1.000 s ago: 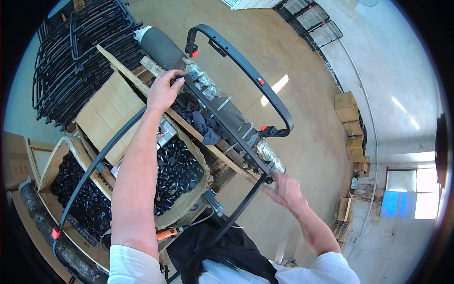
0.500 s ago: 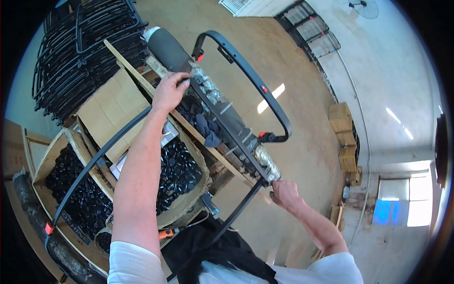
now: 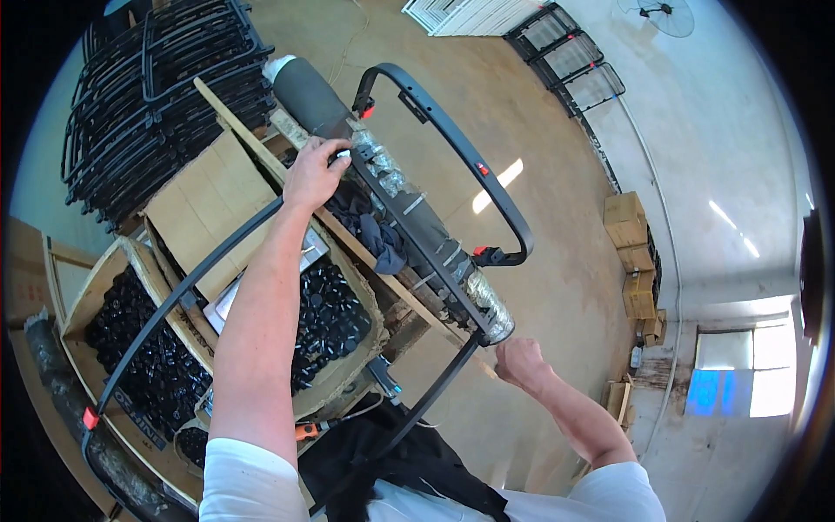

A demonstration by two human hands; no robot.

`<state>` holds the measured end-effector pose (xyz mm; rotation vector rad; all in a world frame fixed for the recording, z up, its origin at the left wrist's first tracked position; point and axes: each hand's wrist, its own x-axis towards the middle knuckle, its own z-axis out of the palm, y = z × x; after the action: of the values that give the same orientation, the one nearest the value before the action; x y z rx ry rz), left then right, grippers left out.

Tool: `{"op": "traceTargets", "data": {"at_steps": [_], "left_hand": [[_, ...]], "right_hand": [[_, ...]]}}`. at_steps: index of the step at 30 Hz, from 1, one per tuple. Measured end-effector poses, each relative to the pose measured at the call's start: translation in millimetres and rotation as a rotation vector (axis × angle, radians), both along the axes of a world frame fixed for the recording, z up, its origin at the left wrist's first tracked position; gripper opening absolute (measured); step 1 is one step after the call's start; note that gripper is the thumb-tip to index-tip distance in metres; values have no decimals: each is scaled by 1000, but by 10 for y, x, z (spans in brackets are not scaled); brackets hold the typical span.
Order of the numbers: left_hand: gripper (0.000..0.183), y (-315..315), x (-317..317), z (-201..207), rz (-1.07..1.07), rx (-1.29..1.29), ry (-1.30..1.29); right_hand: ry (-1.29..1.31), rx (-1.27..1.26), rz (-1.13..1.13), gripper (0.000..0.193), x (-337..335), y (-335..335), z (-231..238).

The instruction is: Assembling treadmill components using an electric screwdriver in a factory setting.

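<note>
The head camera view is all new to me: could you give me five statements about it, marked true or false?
1. The left hand is at the upper end of a black bar. True.
2. The right hand is spread out flat. False: its fingers are curled in.
3. Small black pieces are heaped in open containers. True.
4. The stack of black frames stands at the lower right. False: it is at the upper left.
5. The fan lies on the brown floor. False: it is up against the white wall.
</note>
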<state>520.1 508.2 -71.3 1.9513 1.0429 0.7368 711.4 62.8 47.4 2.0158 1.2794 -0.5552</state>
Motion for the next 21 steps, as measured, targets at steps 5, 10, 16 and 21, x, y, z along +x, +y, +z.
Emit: {"op": "traceTargets", "data": {"at_steps": [5,10,16,21], "left_hand": [[35,4,-42,-77,-11,45,-115],[63,-18,15,-37,-31,-15,16],[85,101,25,241,-91,89,242],[69,486,-628,199,498,32,-45]], "right_hand": [[82,274,-3,35,-123,59,33],[99,214,-39,50,-175,205,73],[45,201,-130,57,-6,67,-212],[17,223,-156,62,-56,114,-272]]}}
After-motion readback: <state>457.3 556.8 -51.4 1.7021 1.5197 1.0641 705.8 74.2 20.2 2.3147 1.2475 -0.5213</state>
